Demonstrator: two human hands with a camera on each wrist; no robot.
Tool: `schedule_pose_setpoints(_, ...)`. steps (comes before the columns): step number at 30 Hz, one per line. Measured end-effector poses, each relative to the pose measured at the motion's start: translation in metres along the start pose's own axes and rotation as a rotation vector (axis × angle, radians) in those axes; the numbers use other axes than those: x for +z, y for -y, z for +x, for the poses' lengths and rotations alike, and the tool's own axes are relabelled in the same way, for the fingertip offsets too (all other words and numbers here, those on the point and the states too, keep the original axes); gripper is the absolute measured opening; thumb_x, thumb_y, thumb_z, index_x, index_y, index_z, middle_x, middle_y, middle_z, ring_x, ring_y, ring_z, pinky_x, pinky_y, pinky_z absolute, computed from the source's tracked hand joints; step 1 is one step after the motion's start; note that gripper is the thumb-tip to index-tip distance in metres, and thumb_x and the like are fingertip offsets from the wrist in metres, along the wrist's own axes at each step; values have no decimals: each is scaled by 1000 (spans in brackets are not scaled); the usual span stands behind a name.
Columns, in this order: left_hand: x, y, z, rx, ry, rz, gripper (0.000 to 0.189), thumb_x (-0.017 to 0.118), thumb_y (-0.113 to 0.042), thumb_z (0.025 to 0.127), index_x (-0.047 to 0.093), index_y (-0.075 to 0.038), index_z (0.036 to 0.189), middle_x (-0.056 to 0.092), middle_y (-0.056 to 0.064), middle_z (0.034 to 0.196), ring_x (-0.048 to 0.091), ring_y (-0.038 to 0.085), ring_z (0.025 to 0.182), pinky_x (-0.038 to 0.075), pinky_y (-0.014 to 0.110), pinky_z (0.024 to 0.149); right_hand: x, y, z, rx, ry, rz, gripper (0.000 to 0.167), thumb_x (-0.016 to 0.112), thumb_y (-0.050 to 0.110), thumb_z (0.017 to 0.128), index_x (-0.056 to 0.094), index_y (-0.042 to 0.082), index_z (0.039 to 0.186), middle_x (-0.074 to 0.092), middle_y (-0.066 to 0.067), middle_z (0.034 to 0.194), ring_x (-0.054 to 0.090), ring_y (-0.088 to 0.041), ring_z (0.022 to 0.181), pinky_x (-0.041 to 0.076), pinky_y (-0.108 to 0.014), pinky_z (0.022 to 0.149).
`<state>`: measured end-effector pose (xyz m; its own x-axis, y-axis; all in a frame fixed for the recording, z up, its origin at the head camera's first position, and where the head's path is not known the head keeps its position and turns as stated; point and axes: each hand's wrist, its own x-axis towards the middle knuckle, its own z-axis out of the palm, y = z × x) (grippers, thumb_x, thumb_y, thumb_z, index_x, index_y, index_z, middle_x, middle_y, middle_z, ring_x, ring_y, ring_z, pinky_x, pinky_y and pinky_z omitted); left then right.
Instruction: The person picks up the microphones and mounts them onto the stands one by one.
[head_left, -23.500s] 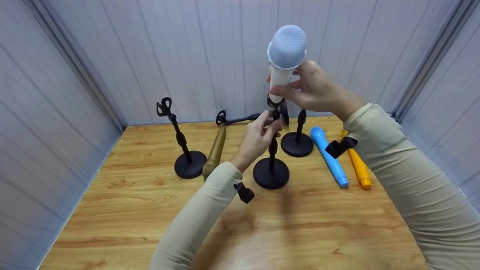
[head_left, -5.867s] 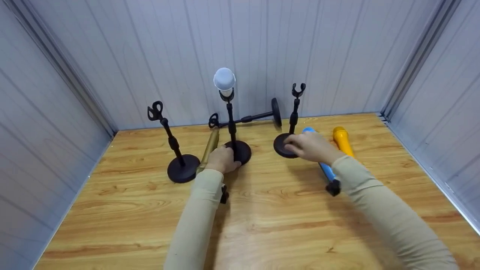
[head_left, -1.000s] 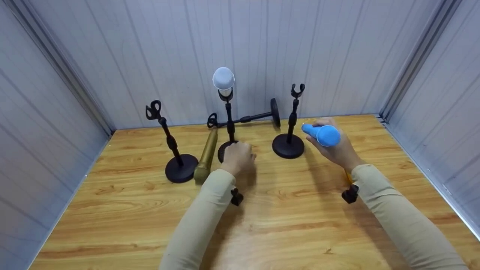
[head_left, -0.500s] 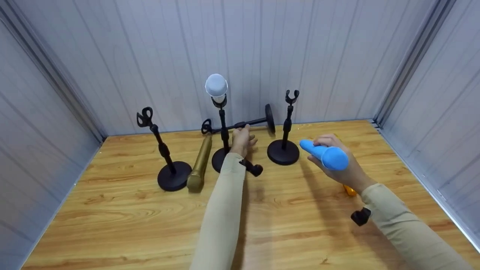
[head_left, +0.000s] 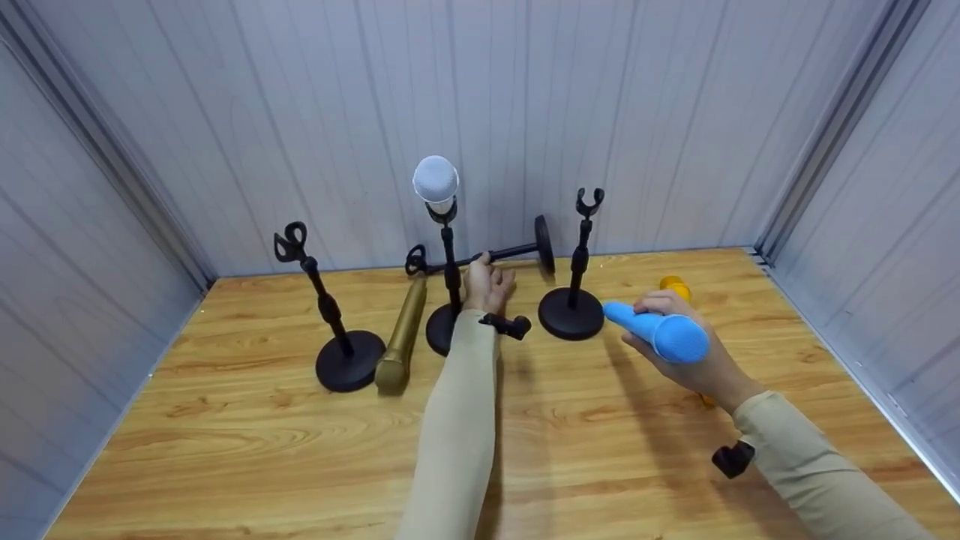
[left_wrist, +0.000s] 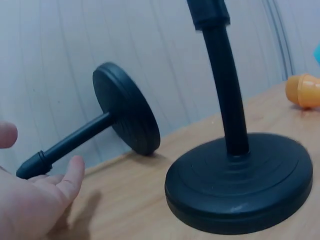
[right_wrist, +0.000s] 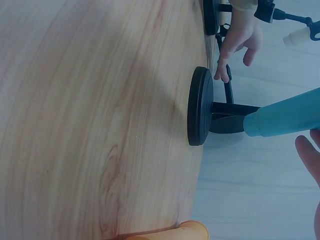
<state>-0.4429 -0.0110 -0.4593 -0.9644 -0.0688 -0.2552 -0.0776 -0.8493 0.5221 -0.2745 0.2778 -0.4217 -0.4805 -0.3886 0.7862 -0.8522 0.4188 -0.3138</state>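
My left hand [head_left: 486, 286] reaches to the lying black microphone stand [head_left: 517, 251] by the back wall. In the left wrist view its palm faces up, with loosely extended fingers [left_wrist: 73, 175] just under the pole and the thumb apart from it. My right hand [head_left: 694, 356] grips a blue microphone [head_left: 660, 334] above the table, its round head toward me. A white microphone [head_left: 436, 180] sits in the clip of an upright stand [head_left: 450, 262] beside my left hand. Another upright stand [head_left: 579, 262] with an unoccupied clip stands between my hands.
A third upright stand [head_left: 328, 307] is at the left, with a gold microphone [head_left: 401, 337] lying next to its base. An orange microphone [head_left: 676, 287] lies partly hidden behind my right hand. Panelled walls enclose the wooden table [head_left: 247, 450] at the back and sides.
My left hand has moved from near the white microphone's stand base back to the lying stand, its fingers opening out. The right hand has brought the blue microphone slightly nearer and lower in view.
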Motion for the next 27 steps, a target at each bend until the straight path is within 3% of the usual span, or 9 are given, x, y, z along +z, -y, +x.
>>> schedule_pose_setpoints(1, -1, 1, 1, 2, 6, -8, 24, 45, -14, 109, 29, -12, 92, 6, 1, 77, 6, 15, 66, 35, 49, 114, 0, 0, -1, 2, 0, 0, 58, 88, -13, 67, 64, 0, 118, 65, -14, 115, 60, -19, 105, 45, -17, 99)
schedule_pose_setpoints(2, -3, 2, 1, 3, 10, -18, 16, 45, -14, 109, 36, -9, 97, 19, 0, 74, 17, 9, 64, 34, 49, 114, 0, 1, -2, 4, -2, -1, 58, 88, -13, 67, 64, 0, 118, 65, -14, 115, 61, -20, 105, 45, -17, 99)
schedule_pose_setpoints(4, -5, 4, 2, 5, 13, -27, 9, 46, -13, 109, 42, -6, 109, 38, 6, 85, 34, 10, 74, 35, 48, 113, 0, 1, -2, 7, -1, -1, 56, 88, -12, 69, 64, -1, 119, 65, -15, 116, 61, -20, 106, 45, -18, 99)
schedule_pose_setpoints(6, -7, 4, 2, -9, 12, -26, 28, 47, -14, 108, 46, -1, 133, 50, 18, 126, 52, 18, 106, 36, 47, 113, -1, 2, -3, 12, -1, -2, 56, 87, -11, 70, 64, -1, 119, 65, -16, 116, 60, -20, 106, 45, -18, 99)
schedule_pose_setpoints(8, -8, 4, 2, -30, 17, -10, 48, 46, -15, 109, 34, -4, 154, 29, 19, 159, 38, 31, 140, 35, 47, 115, -1, 3, -3, 18, -1, 5, 56, 87, -12, 71, 63, 0, 120, 64, -16, 116, 60, -20, 107, 45, -18, 98)
schedule_pose_setpoints(11, -9, 3, 1, -51, 35, 34, 52, 43, -18, 110, 28, -9, 159, 30, 22, 156, 36, 37, 143, 33, 47, 116, 0, 4, -3, 15, 6, 17, 55, 86, -12, 72, 63, 0, 121, 64, -15, 117, 59, -20, 107, 45, -18, 97)
schedule_pose_setpoints(17, 1, 5, -2, 27, 96, 144, 64, 43, -20, 111, 8, -12, 163, 30, 26, 156, 41, 38, 141, 37, 48, 113, -1, 3, -5, -5, -7, 18, 58, 86, -15, 68, 63, -3, 120, 63, -17, 117, 59, -22, 108, 45, -20, 98)
schedule_pose_setpoints(24, 29, 15, -7, 144, 157, 350, 42, 44, -15, 110, 33, -3, 149, 42, 25, 150, 49, 44, 133, 44, 55, 105, -6, 3, -7, -19, -20, -6, 57, 86, -16, 67, 62, -7, 118, 64, -18, 115, 60, -22, 106, 44, -19, 99)
schedule_pose_setpoints(27, 37, 18, -6, 182, 141, 437, 36, 44, -13, 110, 39, -4, 144, 49, 25, 145, 55, 45, 127, 49, 54, 101, -7, 3, -7, -17, -15, 1, 57, 86, -16, 67, 62, -7, 117, 63, -19, 114, 60, -22, 105, 45, -19, 98)
